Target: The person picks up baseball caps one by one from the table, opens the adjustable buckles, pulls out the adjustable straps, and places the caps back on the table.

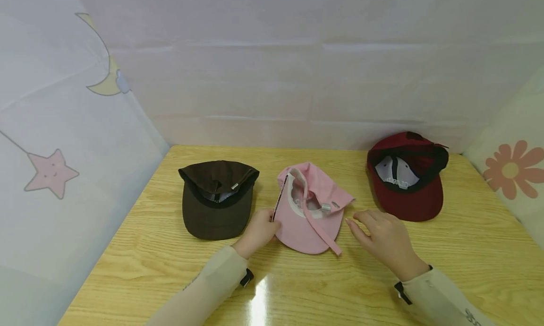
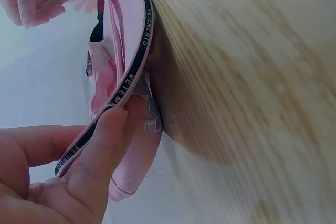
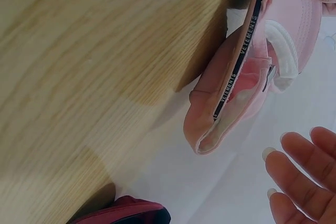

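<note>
A pink baseball cap (image 1: pixel 308 231) lies upside down in the middle of the table, its inside facing up and its strap hanging loose across the brim. My left hand (image 1: pixel 260 231) pinches the left edge of the brim between thumb and fingers. In the left wrist view the thumb presses by the black lettered trim (image 2: pixel 137 61) along that edge. My right hand (image 1: pixel 384 238) hovers just right of the cap, fingers slightly bent and holding nothing. The right wrist view has its fingers (image 3: pixel 296 169) apart from the cap.
A dark brown cap (image 1: pixel 216 217) rests upside down to the left of the pink one. At the back right lies a dark red cap (image 1: pixel 410 205), also inside up. The wooden table (image 1: pixel 318 288) meets a pale cloth backdrop (image 1: pixel 263 80) behind the caps.
</note>
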`<action>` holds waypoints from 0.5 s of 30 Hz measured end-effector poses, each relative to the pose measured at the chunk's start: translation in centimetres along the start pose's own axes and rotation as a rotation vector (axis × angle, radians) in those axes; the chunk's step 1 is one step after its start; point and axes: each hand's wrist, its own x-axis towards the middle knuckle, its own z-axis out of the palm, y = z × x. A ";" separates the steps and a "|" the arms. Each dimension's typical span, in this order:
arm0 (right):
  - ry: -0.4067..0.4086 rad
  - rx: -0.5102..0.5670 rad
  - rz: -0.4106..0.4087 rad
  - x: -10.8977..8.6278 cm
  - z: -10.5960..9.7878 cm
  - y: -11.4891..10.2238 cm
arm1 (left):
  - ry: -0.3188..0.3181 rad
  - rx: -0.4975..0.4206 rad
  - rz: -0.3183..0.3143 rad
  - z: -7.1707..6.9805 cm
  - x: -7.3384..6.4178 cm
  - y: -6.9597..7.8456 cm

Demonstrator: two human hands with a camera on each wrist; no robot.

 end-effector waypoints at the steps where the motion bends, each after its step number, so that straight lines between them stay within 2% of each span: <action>1: -0.001 -0.001 0.002 0.0 0.0 0.0 | 0.000 0.000 -0.007 0.0 0.0 0.0; 5: -0.006 -0.003 0.008 -0.1 -0.1 0.0 | 0.003 0.014 -0.023 0.1 0.3 -0.1; 15: -0.017 0.004 0.018 -0.2 -0.2 -0.1 | 0.027 0.045 0.012 0.1 0.7 -0.2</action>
